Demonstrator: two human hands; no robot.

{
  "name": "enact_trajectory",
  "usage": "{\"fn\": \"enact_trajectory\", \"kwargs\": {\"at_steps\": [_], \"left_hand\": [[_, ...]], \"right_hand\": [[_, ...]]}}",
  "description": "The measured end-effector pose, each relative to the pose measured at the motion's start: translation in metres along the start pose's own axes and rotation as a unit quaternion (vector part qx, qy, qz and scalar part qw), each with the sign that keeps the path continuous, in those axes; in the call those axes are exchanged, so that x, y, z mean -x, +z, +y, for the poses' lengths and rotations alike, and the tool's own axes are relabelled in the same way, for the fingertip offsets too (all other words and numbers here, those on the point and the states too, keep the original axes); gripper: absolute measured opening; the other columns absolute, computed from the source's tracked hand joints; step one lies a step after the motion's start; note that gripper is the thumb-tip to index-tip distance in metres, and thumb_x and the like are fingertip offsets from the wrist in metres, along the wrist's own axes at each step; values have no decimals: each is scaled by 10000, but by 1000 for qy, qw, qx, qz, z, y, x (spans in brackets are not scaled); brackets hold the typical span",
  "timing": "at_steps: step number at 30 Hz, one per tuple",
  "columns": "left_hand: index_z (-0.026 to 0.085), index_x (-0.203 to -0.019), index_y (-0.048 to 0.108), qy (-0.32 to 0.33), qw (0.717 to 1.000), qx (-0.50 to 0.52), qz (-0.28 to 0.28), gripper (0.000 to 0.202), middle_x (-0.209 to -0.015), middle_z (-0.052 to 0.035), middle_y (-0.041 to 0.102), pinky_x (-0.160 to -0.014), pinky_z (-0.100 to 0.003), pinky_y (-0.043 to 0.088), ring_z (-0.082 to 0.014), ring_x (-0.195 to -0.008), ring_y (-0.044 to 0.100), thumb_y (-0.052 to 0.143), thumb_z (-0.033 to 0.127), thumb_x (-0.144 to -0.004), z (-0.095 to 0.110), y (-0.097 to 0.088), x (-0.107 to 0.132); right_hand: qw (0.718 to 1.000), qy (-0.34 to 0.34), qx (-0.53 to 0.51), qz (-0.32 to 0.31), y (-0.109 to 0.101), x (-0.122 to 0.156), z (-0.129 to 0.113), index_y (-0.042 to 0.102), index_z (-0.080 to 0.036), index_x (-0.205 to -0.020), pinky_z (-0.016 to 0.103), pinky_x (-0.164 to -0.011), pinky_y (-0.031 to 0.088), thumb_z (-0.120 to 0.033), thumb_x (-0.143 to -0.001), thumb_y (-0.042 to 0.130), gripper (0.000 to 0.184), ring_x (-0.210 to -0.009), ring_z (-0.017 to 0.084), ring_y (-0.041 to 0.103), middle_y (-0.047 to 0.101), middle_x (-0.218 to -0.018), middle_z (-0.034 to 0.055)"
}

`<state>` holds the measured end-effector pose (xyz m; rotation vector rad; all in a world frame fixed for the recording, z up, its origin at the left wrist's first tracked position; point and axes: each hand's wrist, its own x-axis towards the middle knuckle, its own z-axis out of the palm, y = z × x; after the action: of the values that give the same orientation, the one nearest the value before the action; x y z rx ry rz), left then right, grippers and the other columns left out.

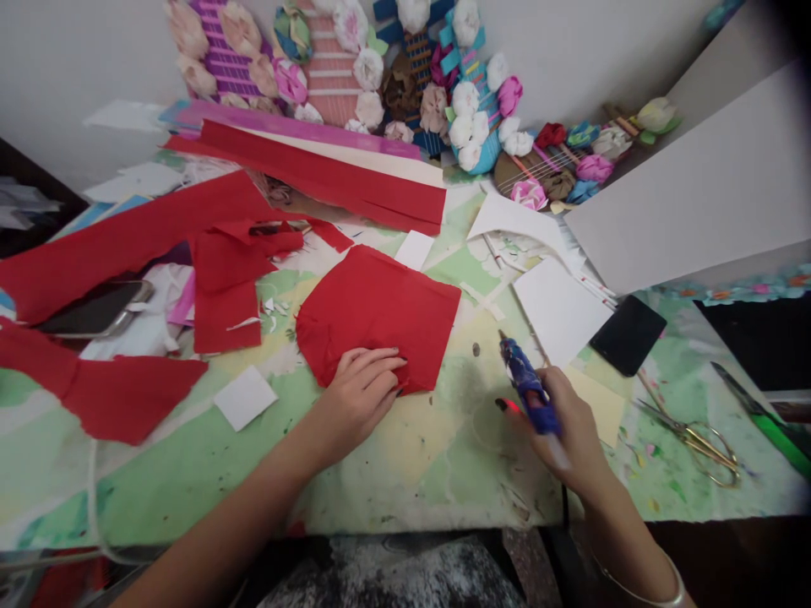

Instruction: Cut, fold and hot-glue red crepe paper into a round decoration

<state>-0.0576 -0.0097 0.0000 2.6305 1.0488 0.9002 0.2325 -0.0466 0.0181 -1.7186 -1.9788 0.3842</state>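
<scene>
My left hand (369,390) lies with its fingers stretched out, pressing on the lower edge of a red fabric-like piece (386,308). That piece has folded, wrinkled edges on its left and bottom sides. To its right, my right hand (570,431) is wrapped round a blue hot glue gun (529,384), its nozzle pointing up and away from me above the table. A red glow shows at my right thumb. A small white card (246,397) lies left of my left hand, and another white card (415,250) touches the red piece's upper edge.
Red strips and scraps (127,232) cover the left side, with a phone (95,308) among them. Scissors (697,439), a green-handled knife (760,414), a black flat object (628,334) and white sheets (561,308) lie right. Flower-decorated crafts (335,76) lean on the wall.
</scene>
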Motion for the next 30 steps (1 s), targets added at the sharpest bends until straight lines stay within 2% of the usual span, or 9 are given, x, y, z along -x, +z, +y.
{"fn": "enact_trajectory", "kwargs": {"at_steps": [3, 6, 13, 18, 21, 24, 27, 30], "left_hand": [[141, -892, 532, -6, 1000, 8, 3, 76, -1089, -126, 659, -912, -450, 451, -252, -1121, 569, 478, 86, -895, -2, 0, 0], [140, -877, 532, -18, 1000, 18, 8, 84, -1114, -136, 645, -917, -438, 459, -244, -1111, 575, 478, 77, -887, -4, 2, 1], [152, -892, 560, -36, 998, 34, 30, 108, -1095, -121, 654, -924, -433, 466, -228, -1097, 585, 470, 92, -883, -7, 6, 3], [157, -879, 567, -31, 998, 31, 36, 105, -1086, -114, 663, -902, -429, 483, -227, -1084, 599, 482, 96, -889, -8, 5, 3], [157, -861, 566, -33, 998, 46, 34, 105, -1069, -108, 672, -893, -409, 498, -218, -1080, 609, 487, 97, -892, -9, 3, 2], [155, -849, 572, -40, 996, 70, 29, 103, -1054, -103, 680, -899, -384, 503, -205, -1080, 613, 495, 103, -894, -11, -1, 1], [160, -831, 581, -51, 995, 86, 24, 117, -1032, -88, 690, -904, -362, 506, -192, -1066, 621, 496, 111, -895, -14, -3, 0], [161, -827, 591, -61, 994, 84, 23, 114, -1028, -83, 693, -891, -352, 517, -191, -1044, 631, 505, 116, -889, -16, -2, 0]], "right_hand": [[992, -30, 124, -18, 7, -12, 1, 424, -204, -781, 330, -607, 344, -410, -811, 550, 243, -690, 215, 444, 485, -726, 54], [979, -29, 193, -54, 14, -20, 7, 419, -201, -782, 349, -642, 328, -409, -808, 540, 242, -710, 231, 429, 489, -704, 58], [983, -14, 162, -86, 17, -25, 14, 444, -181, -849, 338, -660, 310, -376, -763, 535, 233, -725, 217, 442, 519, -768, 55], [975, -49, 203, -74, 10, -20, 11, 506, -165, -927, 355, -671, 314, -381, -765, 553, 274, -796, 253, 447, 546, -849, 92], [970, -81, 228, -19, -2, -18, -5, 540, -153, -1021, 395, -704, 345, -390, -772, 597, 348, -904, 312, 445, 562, -962, 147], [977, -123, 174, -2, -6, -25, -36, 559, -143, -1041, 442, -798, 380, -309, -826, 599, 274, -983, 322, 449, 562, -1055, 174], [978, -177, 75, -85, 8, -39, -68, 582, -137, -1007, 405, -818, 421, -263, -837, 626, 216, -960, 280, 488, 584, -1013, 146], [966, -205, 41, -151, 34, -58, -86, 610, -118, -973, 381, -802, 442, -221, -798, 680, 215, -928, 259, 510, 603, -959, 130]]}}
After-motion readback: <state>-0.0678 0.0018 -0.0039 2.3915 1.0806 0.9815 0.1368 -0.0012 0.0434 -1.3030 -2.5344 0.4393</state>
